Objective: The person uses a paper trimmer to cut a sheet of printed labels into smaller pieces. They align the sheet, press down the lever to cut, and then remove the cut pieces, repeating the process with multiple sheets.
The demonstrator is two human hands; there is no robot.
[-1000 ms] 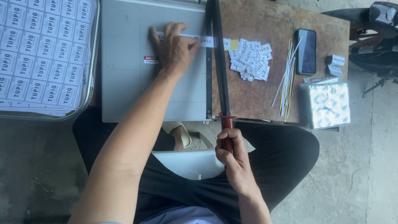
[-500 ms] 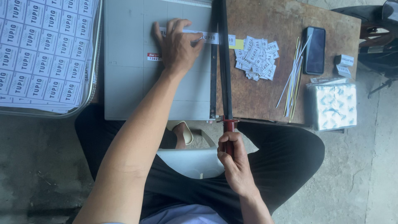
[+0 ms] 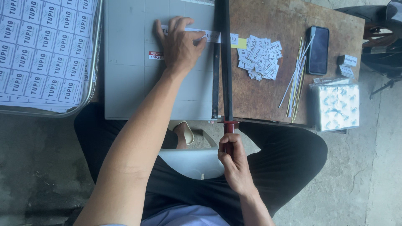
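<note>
Left hand [image 3: 179,45] fingers spread flat, pressing white label strip [image 3: 197,33] on grey cutter board [image 3: 130,88]. Right hand [image 3: 234,161] clenched round red handle [image 3: 229,127] of black blade arm [image 3: 226,62]. Cut labels pile [image 3: 259,56] just beside blade, on brown table [image 3: 268,100].

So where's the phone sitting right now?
In the head view the black phone lies face up at the right of the wooden table, between the pile of cut labels and the small label stacks.
</note>
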